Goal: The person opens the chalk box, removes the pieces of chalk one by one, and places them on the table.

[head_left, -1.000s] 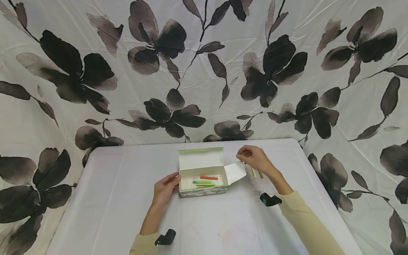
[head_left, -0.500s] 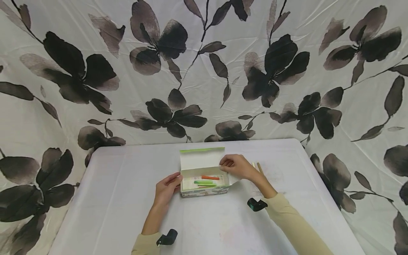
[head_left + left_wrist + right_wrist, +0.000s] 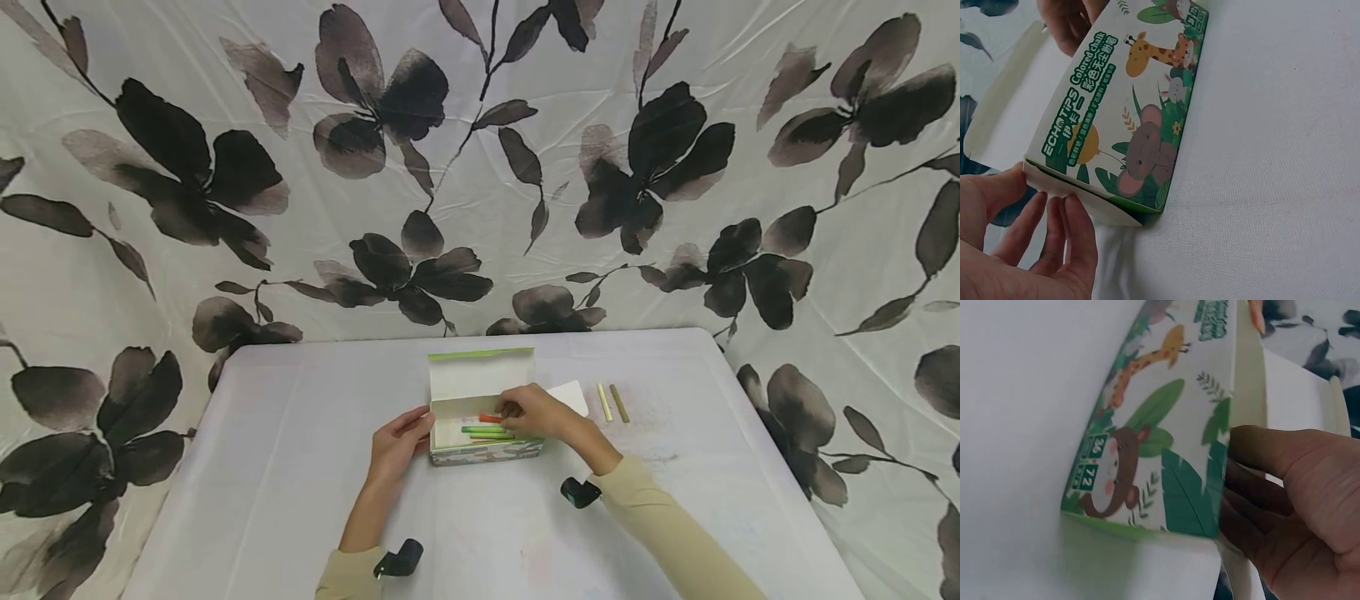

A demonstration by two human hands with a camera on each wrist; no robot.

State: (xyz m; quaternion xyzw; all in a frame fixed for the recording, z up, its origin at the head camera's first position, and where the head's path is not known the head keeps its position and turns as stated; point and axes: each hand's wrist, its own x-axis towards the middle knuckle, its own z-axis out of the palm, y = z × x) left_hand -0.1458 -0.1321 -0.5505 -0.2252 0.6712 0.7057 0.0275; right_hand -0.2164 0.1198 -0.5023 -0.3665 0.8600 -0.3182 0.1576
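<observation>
An open chalk box [image 3: 486, 455], labelled "Colored chalk", stands mid-table, its lid [image 3: 459, 379] raised at the back. Inside lie an orange chalk stick [image 3: 489, 418] and green chalk sticks [image 3: 483, 430]. My left hand [image 3: 397, 442] holds the box's left end, thumb at the top corner and fingers against the end flap [image 3: 1094, 203]. From the right, my right hand [image 3: 534, 412] dips into the box, beside the orange chalk; in the right wrist view its bent fingers [image 3: 1260, 487] pass behind the front wall. The fingertips are hidden, and I cannot tell whether they pinch a stick.
A pale yellow chalk stick [image 3: 604, 402] and an olive-brown one [image 3: 619, 403] lie on the white cloth [image 3: 300, 467] to the right. The box's right end flap [image 3: 572, 397] sticks out beneath the right hand. Floral fabric [image 3: 480, 167] hangs behind the table.
My right hand has moved left and down from beside the two loose chalk sticks, over the right flap, into the box. My left hand keeps its hold on the box's left end.
</observation>
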